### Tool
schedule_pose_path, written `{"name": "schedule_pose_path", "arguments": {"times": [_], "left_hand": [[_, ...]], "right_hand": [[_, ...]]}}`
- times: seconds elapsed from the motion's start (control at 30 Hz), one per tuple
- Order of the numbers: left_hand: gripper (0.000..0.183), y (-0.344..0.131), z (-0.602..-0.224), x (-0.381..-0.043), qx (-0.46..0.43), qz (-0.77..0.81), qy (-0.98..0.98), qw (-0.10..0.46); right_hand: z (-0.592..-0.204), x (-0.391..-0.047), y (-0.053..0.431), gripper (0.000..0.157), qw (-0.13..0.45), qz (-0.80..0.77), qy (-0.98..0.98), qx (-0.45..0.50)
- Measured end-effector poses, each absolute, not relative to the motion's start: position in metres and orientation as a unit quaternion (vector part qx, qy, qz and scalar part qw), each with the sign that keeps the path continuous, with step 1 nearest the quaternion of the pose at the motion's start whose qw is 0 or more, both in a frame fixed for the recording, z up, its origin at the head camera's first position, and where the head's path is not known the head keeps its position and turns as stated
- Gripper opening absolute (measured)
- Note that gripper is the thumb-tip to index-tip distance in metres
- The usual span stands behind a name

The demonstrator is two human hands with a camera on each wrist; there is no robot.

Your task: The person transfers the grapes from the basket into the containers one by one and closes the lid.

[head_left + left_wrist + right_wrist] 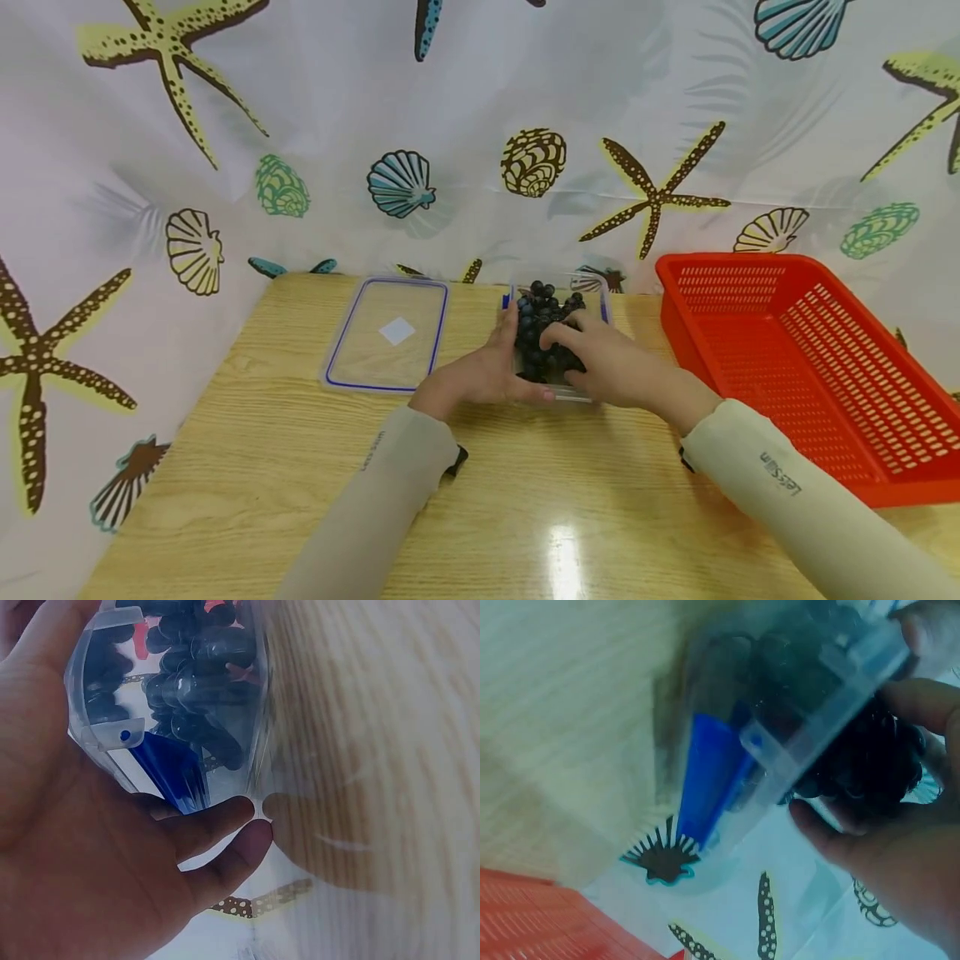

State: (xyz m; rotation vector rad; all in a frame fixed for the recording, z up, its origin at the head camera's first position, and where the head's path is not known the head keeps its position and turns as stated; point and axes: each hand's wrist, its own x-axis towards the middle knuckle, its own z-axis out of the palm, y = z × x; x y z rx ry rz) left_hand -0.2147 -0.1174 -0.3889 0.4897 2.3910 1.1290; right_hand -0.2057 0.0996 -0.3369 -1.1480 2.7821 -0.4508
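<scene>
A clear plastic container (560, 392) with blue side clips holds a bunch of dark grapes (528, 333). My left hand (487, 362) rests against the container's left side, fingers straight and thumb stretched along its near edge. In the left wrist view, grapes (202, 686) show through the clear wall, and a blue clip (171, 769) hangs down beside the fingers. From the right, my right hand (611, 358) reaches over the container and grips the grapes with bent fingers. The right wrist view shows its thumb and fingers around the dark grapes (862, 754) at the rim.
Left of the container, a clear lid (367, 350) with a blue seal and white label lies on the wooden table (262, 467). A red plastic basket (772, 367) stands on the right. Behind hangs a white cloth (465, 100) printed with shells and starfish.
</scene>
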Motion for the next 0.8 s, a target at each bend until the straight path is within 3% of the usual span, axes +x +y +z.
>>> {"name": "schedule_pose_path", "arguments": {"times": [0.2,0.6,0.7,0.8], "left_hand": [[0.135,-0.116,-0.39,-0.215,0.171,0.416,0.864,0.227],[0.135,-0.118,-0.391,-0.213,0.174,0.433,0.855,0.227],[0.135,-0.118,-0.39,-0.214,0.172,0.424,0.859,0.229],[0.136,-0.118,-0.39,-0.214,0.169,0.423,0.86,0.229]], "right_hand": [[-0.341,-0.195,0.099,0.049,0.044,-0.122,0.916,-0.38],[-0.348,-0.191,0.091,0.073,0.148,-0.211,0.898,-0.356],[-0.349,-0.191,0.092,0.069,0.146,-0.207,0.903,-0.347],[-0.349,-0.191,0.092,0.056,0.134,-0.174,0.906,-0.362]]}}
